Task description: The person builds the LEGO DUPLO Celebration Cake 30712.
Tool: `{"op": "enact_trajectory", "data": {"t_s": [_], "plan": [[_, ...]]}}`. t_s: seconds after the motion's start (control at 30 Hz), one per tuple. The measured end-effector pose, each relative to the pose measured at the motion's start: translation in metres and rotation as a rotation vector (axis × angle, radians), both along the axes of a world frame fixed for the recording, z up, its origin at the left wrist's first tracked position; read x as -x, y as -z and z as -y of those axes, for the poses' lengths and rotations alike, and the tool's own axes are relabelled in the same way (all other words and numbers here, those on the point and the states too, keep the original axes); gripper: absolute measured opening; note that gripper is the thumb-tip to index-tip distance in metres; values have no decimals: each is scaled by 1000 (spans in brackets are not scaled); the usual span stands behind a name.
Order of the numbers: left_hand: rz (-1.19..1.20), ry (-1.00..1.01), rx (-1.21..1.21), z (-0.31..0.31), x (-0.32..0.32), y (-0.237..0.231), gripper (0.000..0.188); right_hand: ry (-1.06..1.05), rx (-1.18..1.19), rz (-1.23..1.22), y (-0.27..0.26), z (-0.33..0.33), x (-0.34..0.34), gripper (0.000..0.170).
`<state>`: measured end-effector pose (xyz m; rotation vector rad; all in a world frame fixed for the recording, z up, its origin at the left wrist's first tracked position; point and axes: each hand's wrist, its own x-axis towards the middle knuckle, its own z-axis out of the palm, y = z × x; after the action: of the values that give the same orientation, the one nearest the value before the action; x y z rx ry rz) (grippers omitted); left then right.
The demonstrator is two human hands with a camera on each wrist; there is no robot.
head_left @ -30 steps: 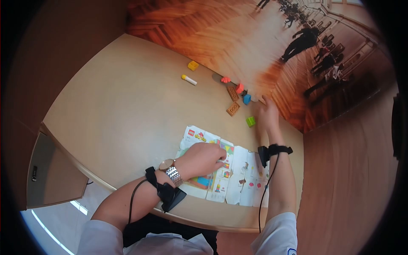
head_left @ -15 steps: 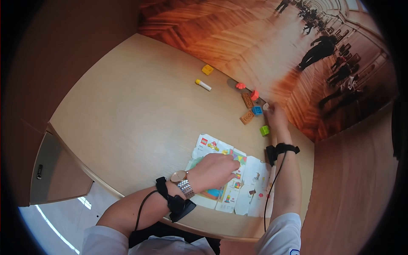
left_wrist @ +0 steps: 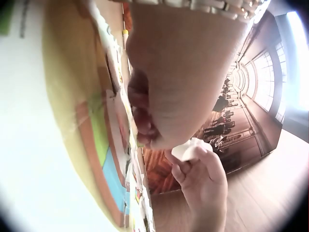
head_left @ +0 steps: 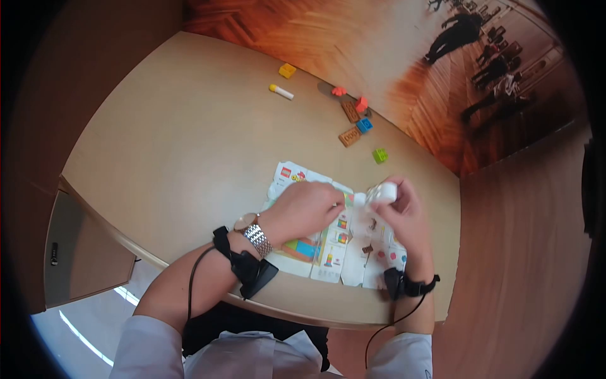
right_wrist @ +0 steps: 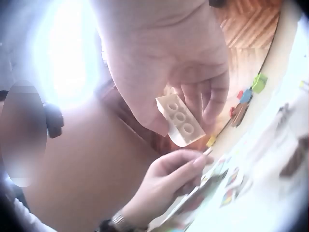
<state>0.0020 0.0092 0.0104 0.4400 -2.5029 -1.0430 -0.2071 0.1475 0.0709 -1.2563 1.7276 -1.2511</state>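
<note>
A cabinet (head_left: 88, 252) with a grey panel (head_left: 55, 271) stands below the table (head_left: 170, 132).

We see smooth, slightly glossy plastic on the white brick (head_left: 382, 193) and brown bricks (head_left: 349, 137), creased paper in the printed sheet (head_left: 353, 268), polished metal on the watch band (head_left: 257, 240), matt cloth sleeves (head_left: 149, 341) and a smooth, wood-look tabletop (head_left: 164, 145)

"LEGO" reads on a red square (head_left: 286, 172) — printed on the paper sheet (head_left: 352, 273).
</note>
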Motion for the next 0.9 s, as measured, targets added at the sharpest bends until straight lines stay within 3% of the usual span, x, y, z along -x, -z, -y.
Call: {"op": "enact_trajectory", "data": {"t_s": [0.07,0.13,0.2,0.27,0.3,0.4,0.67,0.9], "plan": [[-119,-97,45,5,0,-1,19,-41,-61,74,-13,-25,-42,45],[-77,-100,-41,6,-2,-7,18,-86,-121,152,-11,-41,-69,42],[-102,-122,-32,7,-1,-6,17,-348,-230,27,-6,-51,-82,39],[-72,-114,-70,4,-3,-14,18,-574,-175,-182,-3,-49,-92,39],[-38,-119,-118,4,-3,-18,19,-621,-302,-234,-8,-49,-99,40],[-18,-125,-131,4,-2,-15,19,-744,-235,-266,-5,-52,-101,38],[-33,-86,-120,3,-2,-14,21,-748,-234,-243,4,-58,-94,37],[-45,-67,-151,2,-3,-14,20,-686,-198,-379,9,-57,-98,35]]}}
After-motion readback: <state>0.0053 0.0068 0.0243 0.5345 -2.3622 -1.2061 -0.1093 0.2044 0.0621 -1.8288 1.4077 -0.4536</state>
